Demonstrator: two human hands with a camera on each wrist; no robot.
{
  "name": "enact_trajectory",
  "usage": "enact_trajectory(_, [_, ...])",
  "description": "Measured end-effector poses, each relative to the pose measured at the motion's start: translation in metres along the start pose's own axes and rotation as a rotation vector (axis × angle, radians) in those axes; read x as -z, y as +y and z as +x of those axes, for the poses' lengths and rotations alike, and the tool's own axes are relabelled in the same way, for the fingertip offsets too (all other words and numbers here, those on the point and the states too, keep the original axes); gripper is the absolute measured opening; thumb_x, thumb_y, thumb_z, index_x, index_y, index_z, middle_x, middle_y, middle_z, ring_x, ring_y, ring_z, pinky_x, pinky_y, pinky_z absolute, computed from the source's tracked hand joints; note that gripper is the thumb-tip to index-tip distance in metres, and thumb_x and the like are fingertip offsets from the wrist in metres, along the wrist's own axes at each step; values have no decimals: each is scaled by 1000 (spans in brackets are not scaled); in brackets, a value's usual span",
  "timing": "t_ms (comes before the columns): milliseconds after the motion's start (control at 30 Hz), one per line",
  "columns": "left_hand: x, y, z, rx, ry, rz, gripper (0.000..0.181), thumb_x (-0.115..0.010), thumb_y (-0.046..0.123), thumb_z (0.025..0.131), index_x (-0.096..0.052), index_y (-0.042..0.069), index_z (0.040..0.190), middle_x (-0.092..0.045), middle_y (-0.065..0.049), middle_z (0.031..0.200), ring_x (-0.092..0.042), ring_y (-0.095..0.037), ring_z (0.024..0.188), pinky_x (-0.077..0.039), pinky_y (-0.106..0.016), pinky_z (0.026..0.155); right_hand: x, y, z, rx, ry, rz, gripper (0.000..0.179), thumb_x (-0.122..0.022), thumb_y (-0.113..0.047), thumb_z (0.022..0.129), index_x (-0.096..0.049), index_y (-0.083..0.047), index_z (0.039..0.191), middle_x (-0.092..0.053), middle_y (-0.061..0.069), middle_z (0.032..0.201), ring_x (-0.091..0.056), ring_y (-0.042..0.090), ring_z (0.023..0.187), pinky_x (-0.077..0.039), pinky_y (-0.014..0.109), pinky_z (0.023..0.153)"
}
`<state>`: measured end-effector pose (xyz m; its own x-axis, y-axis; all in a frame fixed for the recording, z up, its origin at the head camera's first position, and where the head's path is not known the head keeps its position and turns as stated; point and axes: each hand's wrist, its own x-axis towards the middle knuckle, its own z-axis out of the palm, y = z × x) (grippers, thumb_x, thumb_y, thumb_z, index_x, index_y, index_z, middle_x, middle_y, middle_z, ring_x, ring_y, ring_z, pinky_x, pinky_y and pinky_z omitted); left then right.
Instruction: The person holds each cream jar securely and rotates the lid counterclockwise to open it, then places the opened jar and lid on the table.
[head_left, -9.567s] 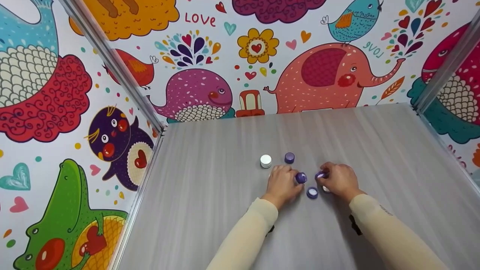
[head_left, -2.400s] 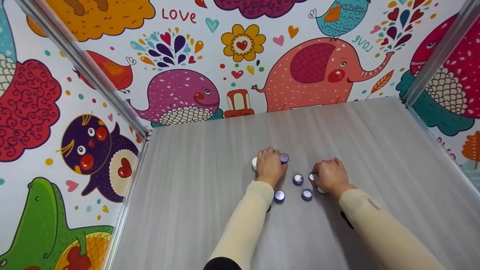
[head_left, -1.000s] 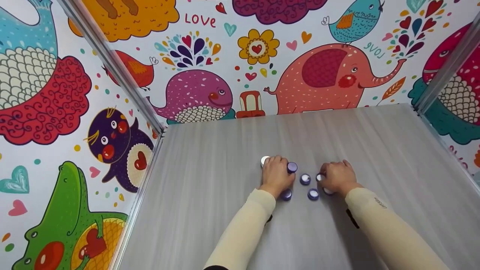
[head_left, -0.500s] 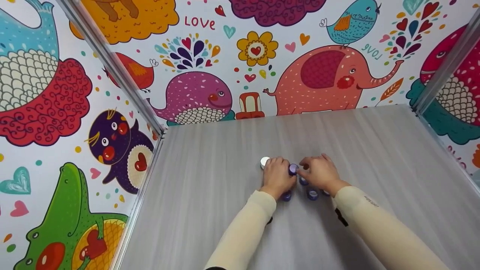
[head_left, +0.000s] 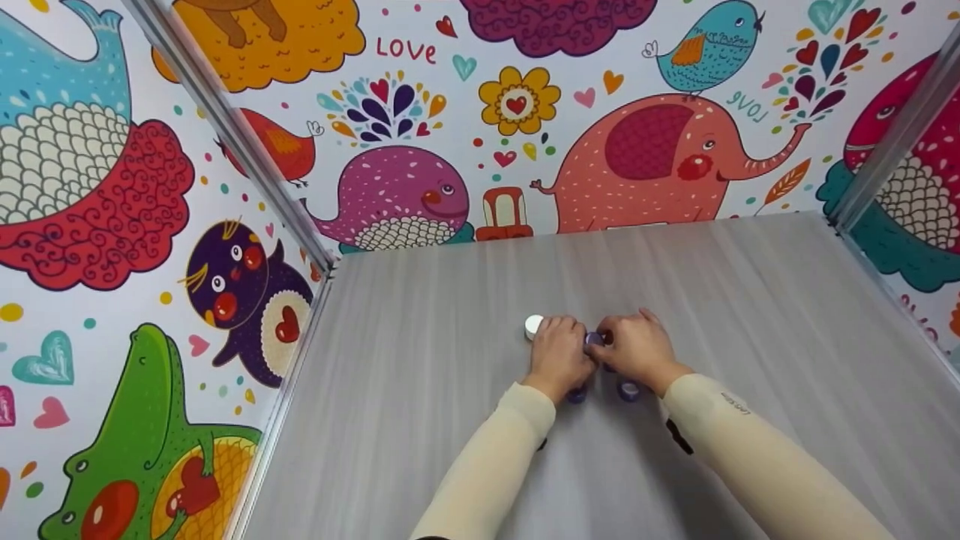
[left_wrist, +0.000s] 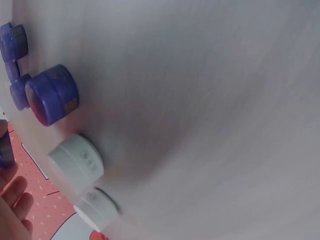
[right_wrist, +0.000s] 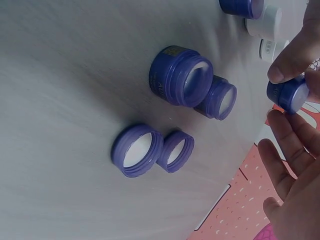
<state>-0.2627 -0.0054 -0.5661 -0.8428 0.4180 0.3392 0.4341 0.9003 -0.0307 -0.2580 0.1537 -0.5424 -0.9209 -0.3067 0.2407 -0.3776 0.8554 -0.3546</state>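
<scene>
My left hand (head_left: 559,356) holds a small purple cosmetic jar (head_left: 592,341) just above the table. From the other side, my right hand (head_left: 637,345) has its thumb and index finger at the jar's lid. In the right wrist view the left thumb presses the side of the held jar (right_wrist: 286,94), and the other right fingers (right_wrist: 282,137) spread out below it. Two uncapped purple jars, a larger one (right_wrist: 180,77) and a smaller one (right_wrist: 217,97), stand nearby. Beside them lie two upturned purple lids, one large (right_wrist: 135,150), one small (right_wrist: 175,150).
In the left wrist view, a closed purple jar (left_wrist: 52,95) stands close to a larger white jar (left_wrist: 77,160) and a smaller white jar (left_wrist: 95,207) on the grey table (head_left: 420,360). Cartoon-printed panels (head_left: 517,165) border the table's back and sides.
My right hand has left the small items at the right and moved left to the jar in my left hand. Earlier, the left hand picked up this purple jar from the table.
</scene>
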Motion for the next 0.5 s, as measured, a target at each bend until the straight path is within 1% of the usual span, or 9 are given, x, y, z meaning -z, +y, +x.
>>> enact_trajectory(300, [-2, 2, -1, -23, 29, 20, 33, -72, 45, 77, -70, 16, 92, -64, 2, 92, -61, -19, 92, -42, -33, 91, -3, 1, 0, 7, 18, -36, 24, -76, -31, 79, -72, -8, 83, -68, 2, 74, -67, 27, 75, -31, 63, 104])
enact_trajectory(367, [-2, 2, -1, -23, 21, 17, 33, -71, 45, 78, -70, 16, 93, -64, 2, 93, -61, -18, 93, -41, -33, 92, -2, 1, -1, 4, 16, -26, 23, -76, -31, 79, -72, -9, 82, -68, 2, 74, -67, 27, 75, -31, 63, 104])
enact_trajectory(500, [-2, 0, 0, -12, -23, -6, 35, -73, 45, 78, -70, 17, 97, -64, 3, 96, -60, -17, 96, -40, -32, 95, -1, 2, 0, -22, 1, 2, 22, -75, -30, 80, -73, -8, 84, -68, 2, 75, -67, 27, 76, -30, 63, 105])
